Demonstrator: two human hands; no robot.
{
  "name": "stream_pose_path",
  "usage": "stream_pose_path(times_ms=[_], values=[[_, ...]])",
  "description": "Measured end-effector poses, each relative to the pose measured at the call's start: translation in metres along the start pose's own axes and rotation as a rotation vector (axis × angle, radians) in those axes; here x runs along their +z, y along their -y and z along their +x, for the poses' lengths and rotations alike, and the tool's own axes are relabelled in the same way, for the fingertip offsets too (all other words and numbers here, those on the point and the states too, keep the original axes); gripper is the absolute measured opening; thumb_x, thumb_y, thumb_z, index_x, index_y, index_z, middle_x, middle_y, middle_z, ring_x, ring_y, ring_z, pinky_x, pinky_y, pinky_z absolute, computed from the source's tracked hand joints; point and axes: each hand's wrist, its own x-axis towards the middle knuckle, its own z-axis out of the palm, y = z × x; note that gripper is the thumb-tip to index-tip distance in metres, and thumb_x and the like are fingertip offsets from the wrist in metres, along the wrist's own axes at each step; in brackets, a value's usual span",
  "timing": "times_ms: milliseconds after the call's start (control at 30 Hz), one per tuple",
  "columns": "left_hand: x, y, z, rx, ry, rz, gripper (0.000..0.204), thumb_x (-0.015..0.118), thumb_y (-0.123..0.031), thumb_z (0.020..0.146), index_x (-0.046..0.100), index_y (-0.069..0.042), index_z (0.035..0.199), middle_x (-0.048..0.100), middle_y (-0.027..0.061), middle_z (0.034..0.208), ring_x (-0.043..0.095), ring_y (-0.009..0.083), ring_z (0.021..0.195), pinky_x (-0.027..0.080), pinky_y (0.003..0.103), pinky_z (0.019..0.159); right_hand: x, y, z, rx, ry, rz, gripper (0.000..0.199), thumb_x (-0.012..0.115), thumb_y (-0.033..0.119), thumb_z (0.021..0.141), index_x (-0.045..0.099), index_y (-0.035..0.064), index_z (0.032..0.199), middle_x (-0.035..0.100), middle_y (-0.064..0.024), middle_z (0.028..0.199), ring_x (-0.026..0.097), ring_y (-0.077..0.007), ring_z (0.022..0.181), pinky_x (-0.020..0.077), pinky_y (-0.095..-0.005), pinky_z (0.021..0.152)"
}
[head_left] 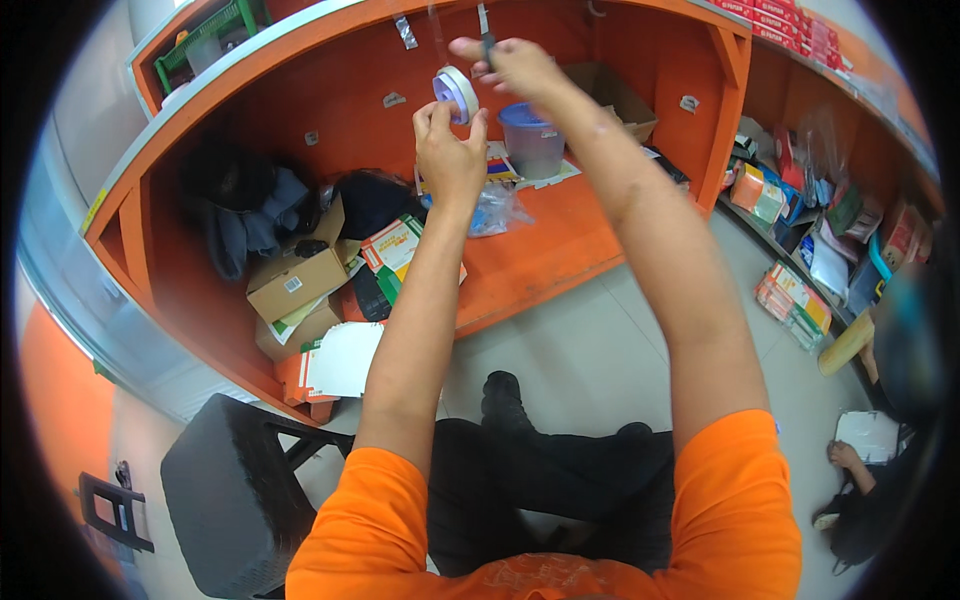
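Note:
My left hand [448,158] holds up a tape roll [466,92] with a pale purple core, gripping its lower rim between thumb and fingers. From the roll, a narrow clear strip of tape [437,38] appears to run upward. My right hand [528,72] is closed round the dark handle of a small knife [487,42], its light blade pointing up, just right of the strip. Both hands are raised before the orange shelf unit [350,60]. A short piece of clear tape [405,33] hangs from the shelf's upper edge, left of the roll.
On the lower shelf stand a lidded purple tub [532,140], an open cardboard box [290,283], boxes and dark cloth. A black stool [225,500] is at my left. Packages fill the right-hand shelf [800,190]. Another person's hand [846,455] shows at far right.

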Motion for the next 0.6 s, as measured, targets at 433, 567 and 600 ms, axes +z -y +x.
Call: stream_pose_path(times_ms=[433, 567, 600], values=[[0.005, -0.003, -0.004, -0.014, -0.007, -0.096, 0.03, 0.08, -0.025, 0.082, 0.064, -0.002, 0.094, 0.06, 0.0121, 0.1, 0.062, 0.0266, 0.091, 0.05, 0.039, 0.08, -0.123, 0.054, 0.024, 0.128, 0.523, -0.853, 0.031, 0.079, 0.038, 0.083, 0.074, 0.0075, 0.086, 0.063, -0.0008, 0.072, 0.054, -0.0135, 0.066, 0.045, -0.0303, 0.059], [0.005, -0.004, -0.004, -0.002, -0.006, -0.093, 0.03, 0.08, -0.025, 0.082, 0.064, -0.002, 0.094, 0.06, 0.0121, 0.1, 0.062, 0.0265, 0.09, 0.05, 0.038, 0.08, -0.113, 0.069, 0.031, 0.118, 0.542, -0.878, 0.031, 0.082, 0.037, 0.081, 0.069, 0.009, 0.077, 0.064, 0.0008, 0.073, 0.054, -0.0125, 0.066, 0.045, -0.03, 0.059], [0.005, -0.003, -0.003, 0.001, -0.008, -0.092, 0.03, 0.08, -0.025, 0.082, 0.064, -0.002, 0.094, 0.06, 0.0121, 0.1, 0.062, 0.0264, 0.09, 0.05, 0.038, 0.08, -0.111, 0.074, 0.031, 0.108, 0.533, -0.902, 0.029, 0.082, 0.036, 0.081, 0.07, 0.0096, 0.077, 0.064, 0.0008, 0.073, 0.054, -0.0121, 0.066, 0.0448, -0.0297, 0.058]])
